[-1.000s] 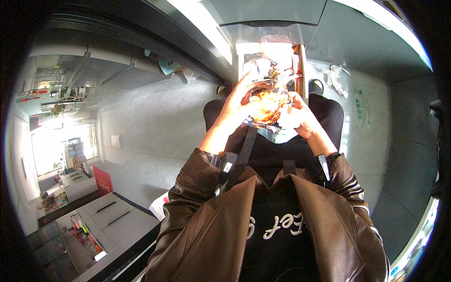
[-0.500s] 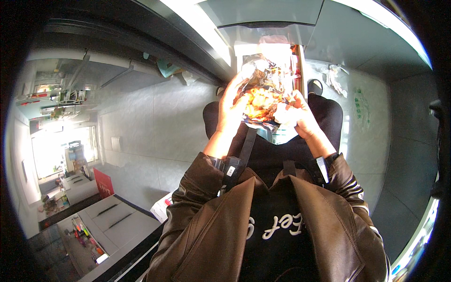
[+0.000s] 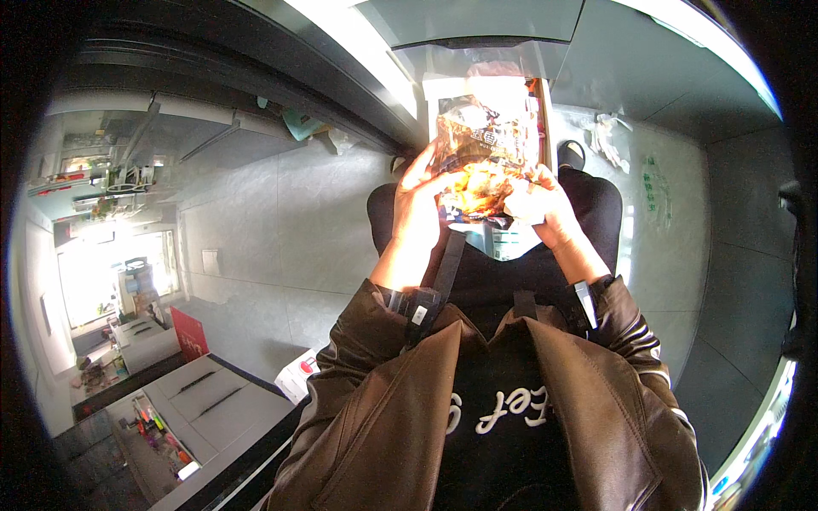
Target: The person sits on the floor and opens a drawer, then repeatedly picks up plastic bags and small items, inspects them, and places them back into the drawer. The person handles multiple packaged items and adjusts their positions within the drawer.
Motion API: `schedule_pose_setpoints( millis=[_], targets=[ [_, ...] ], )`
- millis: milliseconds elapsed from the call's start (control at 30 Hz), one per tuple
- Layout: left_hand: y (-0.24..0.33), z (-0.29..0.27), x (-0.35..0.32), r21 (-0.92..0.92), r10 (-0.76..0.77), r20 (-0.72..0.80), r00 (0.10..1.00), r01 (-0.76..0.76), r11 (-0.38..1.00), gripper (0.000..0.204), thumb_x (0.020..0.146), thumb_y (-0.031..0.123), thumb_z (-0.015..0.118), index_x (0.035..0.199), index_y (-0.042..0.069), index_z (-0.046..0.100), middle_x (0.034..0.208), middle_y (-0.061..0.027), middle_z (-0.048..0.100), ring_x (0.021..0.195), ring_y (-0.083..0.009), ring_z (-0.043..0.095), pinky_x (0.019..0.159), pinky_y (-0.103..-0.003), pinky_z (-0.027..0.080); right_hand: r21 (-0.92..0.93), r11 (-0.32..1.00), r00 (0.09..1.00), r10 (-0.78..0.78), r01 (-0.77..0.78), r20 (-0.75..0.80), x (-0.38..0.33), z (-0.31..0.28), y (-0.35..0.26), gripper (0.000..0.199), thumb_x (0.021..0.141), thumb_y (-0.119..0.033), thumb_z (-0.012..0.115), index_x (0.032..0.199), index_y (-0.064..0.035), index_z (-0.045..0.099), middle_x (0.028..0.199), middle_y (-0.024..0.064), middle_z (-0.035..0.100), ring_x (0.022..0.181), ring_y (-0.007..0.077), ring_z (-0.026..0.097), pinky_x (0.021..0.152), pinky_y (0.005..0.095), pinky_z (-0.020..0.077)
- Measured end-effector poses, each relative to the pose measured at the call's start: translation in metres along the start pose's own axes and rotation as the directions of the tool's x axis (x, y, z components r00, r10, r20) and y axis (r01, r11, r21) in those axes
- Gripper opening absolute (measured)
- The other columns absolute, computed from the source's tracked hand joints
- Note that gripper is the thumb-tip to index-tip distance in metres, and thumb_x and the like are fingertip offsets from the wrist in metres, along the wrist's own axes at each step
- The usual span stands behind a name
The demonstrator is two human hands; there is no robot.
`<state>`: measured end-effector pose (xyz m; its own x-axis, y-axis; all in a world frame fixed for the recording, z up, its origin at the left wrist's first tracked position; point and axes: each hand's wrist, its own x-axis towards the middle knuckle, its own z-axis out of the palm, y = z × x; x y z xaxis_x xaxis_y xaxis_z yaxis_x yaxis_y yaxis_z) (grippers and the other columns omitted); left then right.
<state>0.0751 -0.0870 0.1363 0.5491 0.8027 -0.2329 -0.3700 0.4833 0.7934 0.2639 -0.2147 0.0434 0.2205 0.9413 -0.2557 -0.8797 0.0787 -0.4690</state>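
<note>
Grey tiled floor point(image 3: 281, 238) underfoot, seen from above and bent by the lens, with a bright strip of light running along the upper edge. Pale cabinet with drawers point(image 3: 213, 400) at lower left, small coloured things scattered beside it, too small to tell apart. Red sign point(image 3: 189, 335) leaning near the cabinet; white box point(image 3: 300, 375) on the floor just beside the left elbow. Brightly lit doorway or window at far left, washed out. Something pale and crumpled point(image 3: 607, 136) lying on the floor at upper right, well apart from the hands.

Brown leather jacket point(image 3: 375, 426) over a black top with white lettering, both sleeves rising from the lower edge. Dark strap running down between the forearms.

Clear plastic packet point(image 3: 487, 153) held up in front of the body, between the two hands, crinkled and glossy, with orange-brown contents showing through its lower half and a pale glare at its top. Left hand point(image 3: 419, 200) gripping the packet's left edge, fingers curled around it, thumb toward the front. Right hand point(image 3: 545, 204) closed on the packet's lower right corner, fingers bunched against the plastic. Both hands touching the packet, near each other at chest height. Second pale wrapper or label just below the packet, partly hidden by the hands.
</note>
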Motion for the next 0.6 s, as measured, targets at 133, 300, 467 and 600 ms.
schedule_pose_setpoints(
  millis=[133,300,467,600],
  targets=[
    [-0.001,0.000,0.000,-0.001,-0.033,-0.028,0.999,0.033,0.999,0.061,0.088,-0.013,0.057,0.148,-0.007,0.047,0.136,-0.0188,0.064,0.116,-0.0250,0.068,0.102,-0.034,0.055,-0.038,0.999,1.000,0.015,-0.016,-0.012,-0.001,0.001,-0.003,0.021,0.094,0.001,0.062,0.112,-0.0096,0.057,0.106,0.0141,0.070,0.089,0.0237,0.073,0.074,0.0364,0.0642],
    [-0.003,-0.003,-0.003,0.000,-0.076,-0.081,0.994,0.076,0.997,0.063,0.091,-0.012,0.050,0.153,-0.007,0.041,0.142,-0.0167,0.060,0.126,-0.0253,0.062,0.109,-0.036,0.049,-0.180,0.982,0.998,-0.051,0.055,0.024,-0.003,0.013,-0.006,0.014,0.101,-0.002,0.060,0.110,-0.0118,0.057,0.108,0.0059,0.070,0.093,0.0158,0.071,0.076,0.0307,0.0616],
    [-0.010,-0.015,0.001,-0.065,-0.049,-0.077,0.996,0.044,0.997,0.059,0.091,-0.012,0.044,0.150,-0.006,0.044,0.140,-0.0190,0.061,0.124,-0.0299,0.064,0.108,-0.041,0.052,-0.311,0.949,0.998,-0.068,0.060,-0.017,-0.004,0.029,-0.008,0.017,0.102,-0.001,0.057,0.117,-0.0098,0.056,0.113,0.0074,0.070,0.098,0.0154,0.070,0.083,0.0304,0.0594],
    [-0.014,-0.025,0.004,-0.085,-0.052,-0.056,0.997,0.047,0.995,0.060,0.091,-0.012,0.041,0.151,-0.007,0.041,0.142,-0.0194,0.058,0.127,-0.0307,0.062,0.110,-0.043,0.050,-0.339,0.940,0.999,-0.050,0.044,-0.008,-0.007,0.036,-0.010,0.020,0.101,-0.001,0.060,0.118,-0.0099,0.056,0.119,0.0089,0.070,0.101,0.0149,0.069,0.087,0.0306,0.0584]
  ],
)
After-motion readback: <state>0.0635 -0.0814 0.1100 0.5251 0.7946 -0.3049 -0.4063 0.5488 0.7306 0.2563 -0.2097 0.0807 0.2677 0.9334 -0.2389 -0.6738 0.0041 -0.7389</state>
